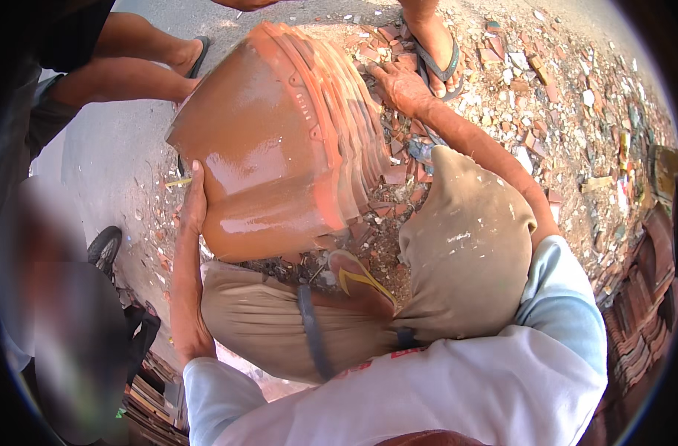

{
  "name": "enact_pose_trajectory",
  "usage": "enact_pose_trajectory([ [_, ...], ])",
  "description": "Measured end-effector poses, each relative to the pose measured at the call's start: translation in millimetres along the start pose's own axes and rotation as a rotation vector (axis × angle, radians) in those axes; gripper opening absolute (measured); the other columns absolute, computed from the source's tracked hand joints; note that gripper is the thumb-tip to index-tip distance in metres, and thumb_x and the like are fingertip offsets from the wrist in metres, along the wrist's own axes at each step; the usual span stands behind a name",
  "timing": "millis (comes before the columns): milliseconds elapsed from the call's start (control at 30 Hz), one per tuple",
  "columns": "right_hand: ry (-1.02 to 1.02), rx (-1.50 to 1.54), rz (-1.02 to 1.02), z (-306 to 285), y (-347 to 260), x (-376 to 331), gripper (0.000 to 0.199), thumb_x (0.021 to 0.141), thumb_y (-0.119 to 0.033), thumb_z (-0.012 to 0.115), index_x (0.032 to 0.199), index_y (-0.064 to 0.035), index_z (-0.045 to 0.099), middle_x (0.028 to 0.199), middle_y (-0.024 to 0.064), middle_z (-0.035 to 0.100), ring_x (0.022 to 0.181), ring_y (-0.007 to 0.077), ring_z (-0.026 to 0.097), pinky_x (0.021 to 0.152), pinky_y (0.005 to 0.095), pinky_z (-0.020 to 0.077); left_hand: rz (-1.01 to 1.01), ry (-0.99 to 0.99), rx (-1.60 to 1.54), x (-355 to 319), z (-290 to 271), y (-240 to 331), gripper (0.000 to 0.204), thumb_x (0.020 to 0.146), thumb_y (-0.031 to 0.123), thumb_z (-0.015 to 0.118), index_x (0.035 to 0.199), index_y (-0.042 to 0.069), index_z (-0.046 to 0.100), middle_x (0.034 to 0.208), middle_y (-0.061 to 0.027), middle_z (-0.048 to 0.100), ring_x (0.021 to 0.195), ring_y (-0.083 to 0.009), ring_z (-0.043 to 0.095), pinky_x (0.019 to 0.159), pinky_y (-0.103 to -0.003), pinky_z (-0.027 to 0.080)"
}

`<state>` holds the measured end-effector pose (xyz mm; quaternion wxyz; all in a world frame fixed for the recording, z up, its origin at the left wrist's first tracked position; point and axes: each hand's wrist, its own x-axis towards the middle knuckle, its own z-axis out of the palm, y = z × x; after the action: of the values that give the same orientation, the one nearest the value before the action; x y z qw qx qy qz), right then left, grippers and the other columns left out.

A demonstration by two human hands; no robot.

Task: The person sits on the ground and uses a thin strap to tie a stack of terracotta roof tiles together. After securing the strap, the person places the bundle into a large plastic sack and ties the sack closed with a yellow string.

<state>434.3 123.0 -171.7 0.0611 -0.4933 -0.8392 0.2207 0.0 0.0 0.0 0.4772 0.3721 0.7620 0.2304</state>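
Note:
A stack of curved orange-brown roof tiles [257,149] stands on edge in front of me, its wet-looking glazed face toward the left and the ribbed edges of the other tiles fanned out to the right. My left hand [195,202] is pressed along the left edge of the nearest tile, thumb up, with its other fingers mostly hidden behind it. Reaching around the far right side, my right hand [400,88] has its fingertips at the rear tiles' edges. Both hands hold the stack from opposite sides.
Broken tile rubble [517,111] covers the ground at right. Another person's sandalled foot [437,56] stands beside my right hand; bare legs [123,74] are at upper left. More roof tiles [640,312] are stacked at lower right. A wheel [105,245] shows at left.

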Motion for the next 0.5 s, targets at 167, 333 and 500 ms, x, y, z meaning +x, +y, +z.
enact_pose_trajectory([
  [167, -0.189, -0.017, -0.028, 27.3, 1.6, 1.9, 0.049, 0.099, -0.016, 0.052, 0.148, -0.0172, 0.05, 0.114, 0.0265, 0.069, 0.098, 0.0455, 0.071, 0.083, 0.0556, 0.0568, -0.223, 0.092, -0.358, -20.0, 11.1, -10.0, 0.057, 0.111, 0.051, 0.037, 0.135, 0.004, 0.06, 0.125, -0.0098, 0.062, 0.113, -0.0215, 0.058, 0.102, -0.038, 0.046],
  [333, -0.282, 0.079, -0.195, 18.5, 8.1, -26.9, 0.04, 0.099, -0.023, 0.058, 0.137, -0.0118, 0.058, 0.095, 0.0265, 0.072, 0.086, 0.0462, 0.071, 0.076, 0.0555, 0.0559, -0.393, 0.146, -0.827, -25.4, 2.5, 14.0, 0.053, 0.113, 0.042, 0.037, 0.144, 0.005, 0.058, 0.137, -0.0125, 0.065, 0.121, -0.0243, 0.062, 0.109, -0.042, 0.046],
  [500, -0.304, 0.21, -0.162, 6.5, -5.7, -41.3, 0.033, 0.101, -0.016, 0.058, 0.133, -0.0128, 0.063, 0.091, 0.0265, 0.073, 0.088, 0.0462, 0.072, 0.077, 0.0528, 0.0569, -0.32, 0.226, -1.163, 15.4, -16.5, -50.8, 0.052, 0.112, 0.042, 0.039, 0.142, 0.004, 0.059, 0.135, -0.0127, 0.066, 0.12, -0.0244, 0.062, 0.109, -0.042, 0.047],
])
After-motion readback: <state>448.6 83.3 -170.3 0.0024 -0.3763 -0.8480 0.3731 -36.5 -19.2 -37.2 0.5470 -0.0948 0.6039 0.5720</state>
